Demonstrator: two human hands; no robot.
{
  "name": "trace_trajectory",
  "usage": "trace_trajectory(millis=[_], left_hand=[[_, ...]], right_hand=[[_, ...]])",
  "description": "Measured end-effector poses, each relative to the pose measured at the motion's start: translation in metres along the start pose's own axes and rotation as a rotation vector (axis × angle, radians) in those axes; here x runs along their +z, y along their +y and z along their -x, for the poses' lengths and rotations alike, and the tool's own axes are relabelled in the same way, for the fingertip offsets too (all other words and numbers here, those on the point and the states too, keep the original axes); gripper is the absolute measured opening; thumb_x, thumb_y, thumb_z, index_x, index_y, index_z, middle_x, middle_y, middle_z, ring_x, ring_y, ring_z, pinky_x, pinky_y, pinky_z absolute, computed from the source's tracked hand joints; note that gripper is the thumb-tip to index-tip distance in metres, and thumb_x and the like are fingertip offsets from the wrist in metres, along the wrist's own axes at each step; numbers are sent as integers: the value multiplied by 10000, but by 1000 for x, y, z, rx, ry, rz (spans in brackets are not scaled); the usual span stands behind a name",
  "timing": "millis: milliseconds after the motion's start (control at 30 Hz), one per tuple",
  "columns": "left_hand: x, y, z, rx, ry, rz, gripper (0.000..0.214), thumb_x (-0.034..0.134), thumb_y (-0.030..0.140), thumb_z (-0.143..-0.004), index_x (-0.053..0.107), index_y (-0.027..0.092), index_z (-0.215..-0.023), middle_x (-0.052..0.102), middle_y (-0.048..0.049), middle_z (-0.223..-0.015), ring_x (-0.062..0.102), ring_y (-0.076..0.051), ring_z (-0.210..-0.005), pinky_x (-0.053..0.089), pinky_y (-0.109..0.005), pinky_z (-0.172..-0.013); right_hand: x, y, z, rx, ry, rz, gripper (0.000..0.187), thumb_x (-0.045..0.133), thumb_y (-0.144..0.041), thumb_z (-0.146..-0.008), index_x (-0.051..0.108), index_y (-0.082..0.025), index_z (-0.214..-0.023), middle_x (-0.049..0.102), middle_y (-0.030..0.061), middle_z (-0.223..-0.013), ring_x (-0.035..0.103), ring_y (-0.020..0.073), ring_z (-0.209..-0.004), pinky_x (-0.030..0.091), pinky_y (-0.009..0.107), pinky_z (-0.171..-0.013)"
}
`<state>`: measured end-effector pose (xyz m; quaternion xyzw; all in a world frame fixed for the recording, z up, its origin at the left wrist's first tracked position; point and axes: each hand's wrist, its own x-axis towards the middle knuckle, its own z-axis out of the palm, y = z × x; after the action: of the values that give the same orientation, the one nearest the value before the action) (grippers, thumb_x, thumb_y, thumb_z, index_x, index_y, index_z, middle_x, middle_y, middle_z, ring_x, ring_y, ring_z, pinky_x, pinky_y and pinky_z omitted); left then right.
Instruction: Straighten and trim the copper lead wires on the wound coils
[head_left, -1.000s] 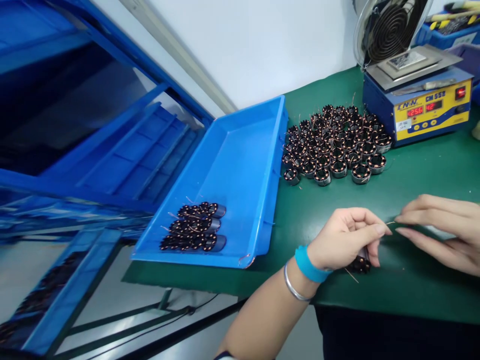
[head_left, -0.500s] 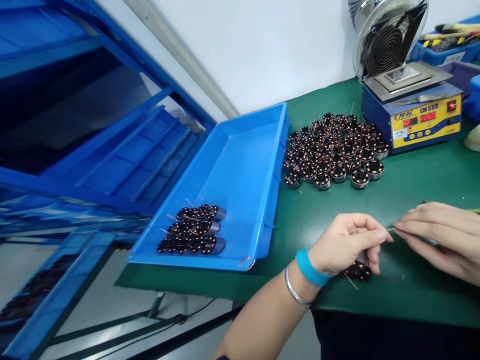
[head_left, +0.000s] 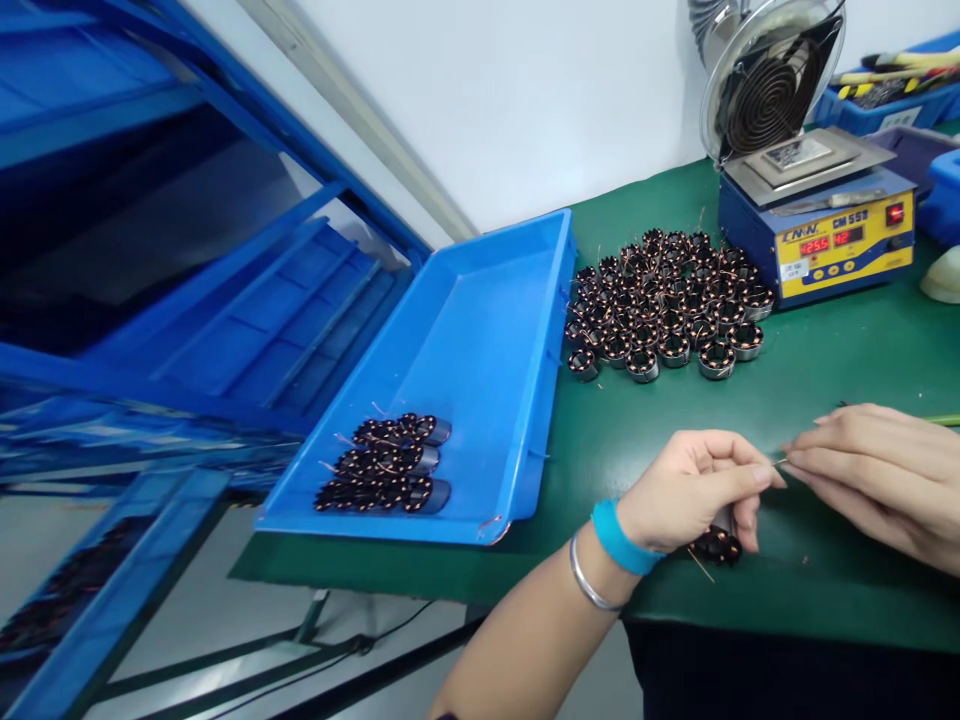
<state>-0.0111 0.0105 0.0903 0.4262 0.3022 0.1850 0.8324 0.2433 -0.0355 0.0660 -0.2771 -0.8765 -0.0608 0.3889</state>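
The left hand [head_left: 712,490] was closed to a pinch, thumb against forefinger, on a thin wire [head_left: 778,461]; its other fingers were curled loosely. The right hand [head_left: 874,475] came in from the side with its long fingers nearly straight and together, the tips drawn in on the same wire, so only a short length showed between the two hands. A copper-wound stator core [head_left: 716,546] sat just below the left fingers, partly covered by them, and whether they gripped it or it rested on the green tabletop [head_left: 840,360] could not be told. A loose wire end [head_left: 702,565] stuck out from its near side.

The step in hand looked like working the wire lead by fingertip; the next move seemed to call for a steady left pinch and fine control from the right.

Beyond the hands stood a cluster of stator cores [head_left: 667,300], ends up, beside a solder pot [head_left: 847,250] with lit red displays. A round fan hood [head_left: 772,95] was behind it. Leftward, a blue plastic tray [head_left: 480,310] held stacked rows of cores [head_left: 382,465] at its near end.
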Motion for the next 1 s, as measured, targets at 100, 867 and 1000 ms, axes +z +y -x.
trace_trajectory(millis=[100,867,1000], left_hand=[[1,0,0,1,-5,-3,557,1098,587,-767,752,165,-877,674,43,-583,662,-111,-495,520,-189,-510],[4,3,4,3,-48,-92,541,1051,616,-834,752,168,-883,665,34,-573,650,-106,-499,454,-191,-518],[4,3,4,11,-31,-110,556,1045,639,-827,748,173,-889,665,34,-576,647,-114,-499,463,-197,-513]], right_hand=[[0,0,3,7,-4,2,301,683,19,-1084,748,-162,-1315,868,105,-1116,840,236,-948,667,383,-875],[7,2,-12,325,-69,-579,204,642,-173,-1192,822,-263,-1227,871,60,-1060,849,166,-837,685,216,-753],[6,3,-15,226,-55,-391,194,650,-134,-1167,791,-253,-1228,869,69,-1055,855,178,-861,684,230,-750]])
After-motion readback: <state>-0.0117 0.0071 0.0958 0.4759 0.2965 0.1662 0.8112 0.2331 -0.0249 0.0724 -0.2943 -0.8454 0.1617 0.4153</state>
